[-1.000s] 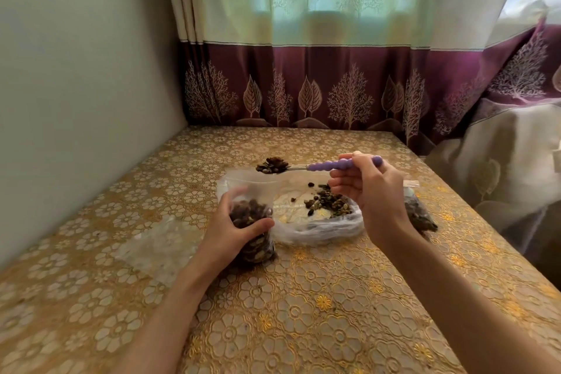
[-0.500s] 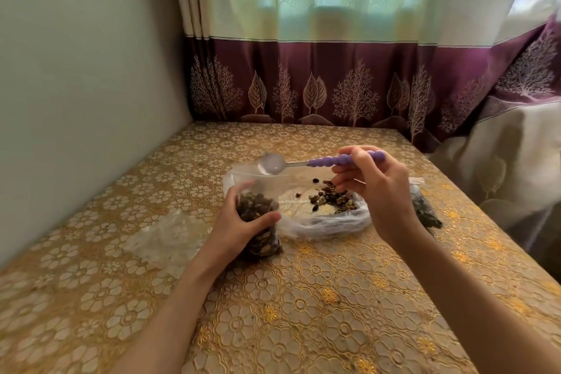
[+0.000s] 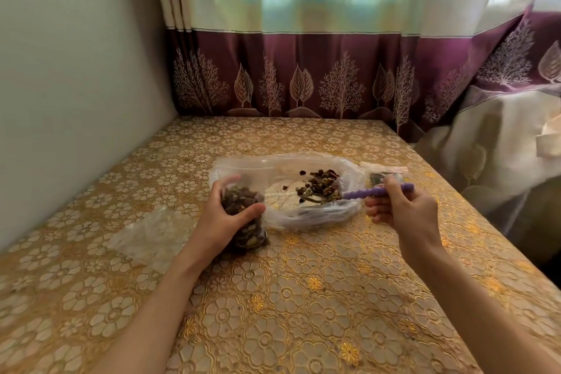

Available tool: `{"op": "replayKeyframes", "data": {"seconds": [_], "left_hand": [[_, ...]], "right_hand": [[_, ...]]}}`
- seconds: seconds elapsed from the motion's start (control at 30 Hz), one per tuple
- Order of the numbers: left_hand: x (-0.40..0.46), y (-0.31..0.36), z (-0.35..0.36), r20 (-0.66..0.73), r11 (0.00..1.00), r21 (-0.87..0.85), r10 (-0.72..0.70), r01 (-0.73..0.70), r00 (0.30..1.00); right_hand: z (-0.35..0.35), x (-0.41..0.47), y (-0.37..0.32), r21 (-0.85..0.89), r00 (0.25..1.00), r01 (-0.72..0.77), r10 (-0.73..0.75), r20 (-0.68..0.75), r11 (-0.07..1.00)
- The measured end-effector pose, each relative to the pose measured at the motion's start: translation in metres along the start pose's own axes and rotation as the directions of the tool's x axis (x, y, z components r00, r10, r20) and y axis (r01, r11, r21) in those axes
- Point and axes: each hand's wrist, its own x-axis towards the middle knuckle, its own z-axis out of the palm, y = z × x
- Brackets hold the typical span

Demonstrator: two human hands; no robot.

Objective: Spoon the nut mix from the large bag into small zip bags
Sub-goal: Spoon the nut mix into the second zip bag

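A table (image 3: 303, 313) under a gold floral cloth is seen filling the frame, with a curtain (image 3: 303, 70) at 12 o'clock and a wall at 9 o'clock. The large bag (image 3: 349, 167), clear and slumped open, is laid at centre; the nut mix (image 3: 321, 185) is left as a thin pile in its 3 o'clock half, so little remains to scoop. At 9 o'clock of it, just touching its edge, a small zip bag (image 3: 247, 222) is held upright and looks well filled. It is gripped by the left hand (image 3: 224, 218), fingers and thumb curled round its upper part, mouth partly pinched. A flat empty zip bag (image 3: 151, 237) is laid at 8 o'clock, near the left wrist. Another filled bag (image 3: 379, 174) is partly seen at 2 o'clock behind the right hand. The right hand (image 3: 403, 209) is closed round the purple handle of the spoon (image 3: 364, 193), pinched between thumb and curled fingers; the bowl is buried in the mix and cannot be seen. Risks, as judged: the thin bag wall may be snagged or dragged by the spoon, scattering nuts on the cloth; the small bag may be overfilled so its zip cannot be shut; if the left grip is loosened, the bag may tip and spill.
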Motion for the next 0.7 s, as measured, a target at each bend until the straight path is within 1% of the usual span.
{"op": "replayKeyframes", "data": {"seconds": [0.23, 0.33, 0.43, 0.57, 0.63, 0.7], "left_hand": [[0.001, -0.001, 0.001, -0.02, 1.0, 0.019, 0.025, -0.024, 0.999], [0.001, 0.0, 0.002, -0.023, 0.999, 0.037, 0.038, -0.037, 0.999], [0.0, 0.002, 0.002, -0.014, 0.999, 0.032, 0.025, -0.024, 1.0], [-0.002, 0.004, 0.002, -0.012, 0.999, 0.035, 0.023, -0.022, 1.0], [-0.002, 0.005, 0.002, -0.01, 0.999, 0.037, 0.024, -0.023, 1.0], [-0.002, 0.004, 0.002, -0.011, 0.999, 0.036, 0.022, -0.022, 1.0]], "right_hand": [[-0.001, -0.008, 0.009, -0.066, 0.999, -0.031, 0.033, 0.028, 0.997], [-0.004, -0.009, 0.01, -0.117, 1.0, 0.015, -0.017, -0.016, 0.993], [-0.01, -0.009, 0.012, -0.224, 0.989, 0.098, -0.12, -0.084, 0.97], [-0.007, -0.01, 0.016, -0.339, 0.974, 0.166, -0.208, -0.093, 0.926], [-0.003, -0.011, 0.018, -0.362, 0.975, 0.173, -0.21, -0.066, 0.916], [-0.002, -0.011, 0.022, -0.342, 0.986, 0.124, -0.155, -0.067, 0.931]]}}
